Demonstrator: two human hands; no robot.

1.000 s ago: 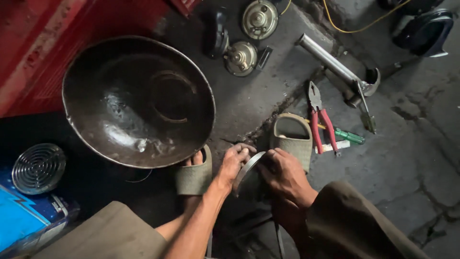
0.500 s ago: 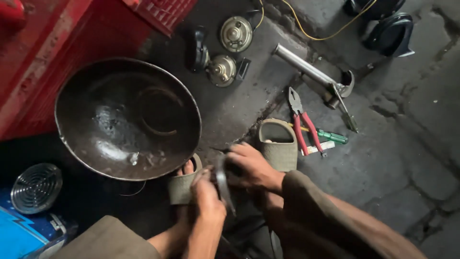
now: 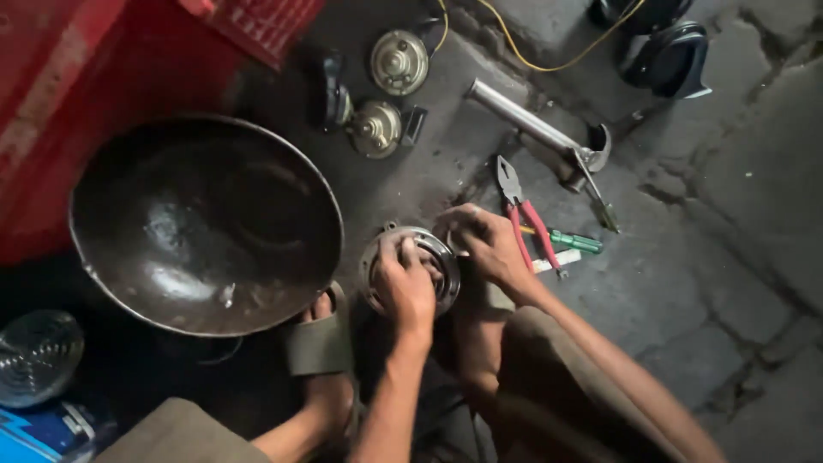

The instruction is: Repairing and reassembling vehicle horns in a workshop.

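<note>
A round metal disc-shaped part (image 3: 439, 254) with a ring rim lies flat on the dark floor between my feet. My left hand (image 3: 405, 287) presses down on it from the near side, fingers over its middle. My right hand (image 3: 484, 243) grips its right edge. Most of the part's face is hidden under my fingers. Next to my right hand lie red-handled pliers (image 3: 525, 218) and a green-handled screwdriver (image 3: 573, 241).
A large dark metal bowl (image 3: 206, 225) sits at left before a red crate (image 3: 94, 94). Two round horn-like parts (image 3: 377, 127) (image 3: 399, 60), a metal tube tool (image 3: 536, 129), a yellow wire (image 3: 549, 60) and black shells (image 3: 664, 56) lie beyond. A finned disc (image 3: 36, 356) lies bottom left. My sandalled foot (image 3: 319, 343) rests by the bowl.
The round part stood on edge between my hands; it now lies flat on the floor. Both hands have come down onto it. The view shifted slightly.
</note>
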